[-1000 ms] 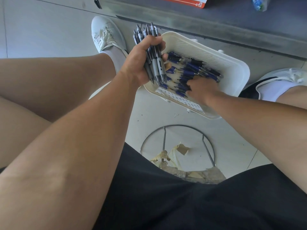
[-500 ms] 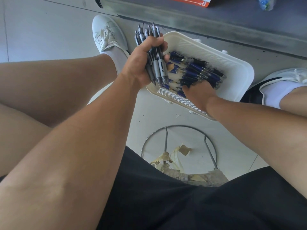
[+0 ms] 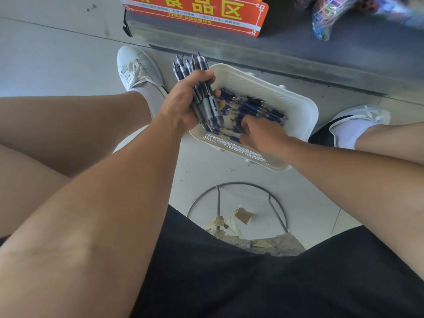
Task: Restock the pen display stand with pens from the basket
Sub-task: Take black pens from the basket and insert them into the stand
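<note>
View from my head, looking down past my bare knees and black shorts to a pale floor (image 3: pixel 57 53).

My left hand (image 3: pixel 182 104), just above the middle of the frame, is clenched around a thick bundle of pens (image 3: pixel 207 104). The pens stand roughly upright in my fist, with their tips fanning out above my fingers and their grey barrels poking out below.

Right of it, a white basket (image 3: pixel 307 115) sits on the floor between my 2 white shoes (image 3: pixel 137 67). Dark blue loose pens (image 3: pixel 254 106) lie tangled across its bottom. My right hand (image 3: pixel 261 134) reaches into the basket, knuckles up, fingers bent down into the pile. The fingertips are hidden, so I cannot tell whether they have closed on a pen.

The display stand I am meant to fill is not in view. A red sign (image 3: pixel 195 12) with yellow characters runs along the top edge, and a wire ring (image 3: pixel 238 184) lies on the floor low in the centre.

As I judge it, the main risk is the bundle. It is already fat for 1 fist, and pushing more pens in could loosen my grip, letting the smooth barrels slide out below. The tangled pens may also catch on each other, so lifting 1 could drag others over the basket's rim.
</note>
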`<state>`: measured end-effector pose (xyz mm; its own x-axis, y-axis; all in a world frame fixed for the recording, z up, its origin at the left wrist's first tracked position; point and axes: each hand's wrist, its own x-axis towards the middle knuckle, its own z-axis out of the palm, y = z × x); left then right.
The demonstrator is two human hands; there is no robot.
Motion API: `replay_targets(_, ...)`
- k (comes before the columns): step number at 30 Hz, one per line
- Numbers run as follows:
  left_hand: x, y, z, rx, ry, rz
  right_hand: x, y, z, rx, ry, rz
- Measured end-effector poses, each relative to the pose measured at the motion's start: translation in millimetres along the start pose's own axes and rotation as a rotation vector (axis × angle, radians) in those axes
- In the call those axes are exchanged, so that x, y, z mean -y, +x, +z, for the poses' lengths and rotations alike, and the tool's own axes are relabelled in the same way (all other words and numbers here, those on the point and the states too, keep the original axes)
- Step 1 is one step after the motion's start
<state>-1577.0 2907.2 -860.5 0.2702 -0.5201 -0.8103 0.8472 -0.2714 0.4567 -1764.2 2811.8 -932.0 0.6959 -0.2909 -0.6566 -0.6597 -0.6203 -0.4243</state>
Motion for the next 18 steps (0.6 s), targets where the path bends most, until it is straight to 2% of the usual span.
replay_targets(7,-8.1,-13.5,12.4,-0.017,-0.033,0.071,35.3,-33.8,-62.8,-0.349,0.419,0.040)
replay_targets(12,-4.6,-27.4,25.5,0.005,0.055,0.101,69.8,-51.1,-97.0,-0.613,0.707,0.006)
replay_targets(14,-0.5,-34.0,34.0,0.038,0.062,0.114,87.2,-57.2,-106.7,-0.631,0.713,-0.027)
replay_targets(18,5.5,-50.1,50.1,0.161,-0.045,0.100,110.4,-66.1,-111.8,-0.573,0.560,-0.033)
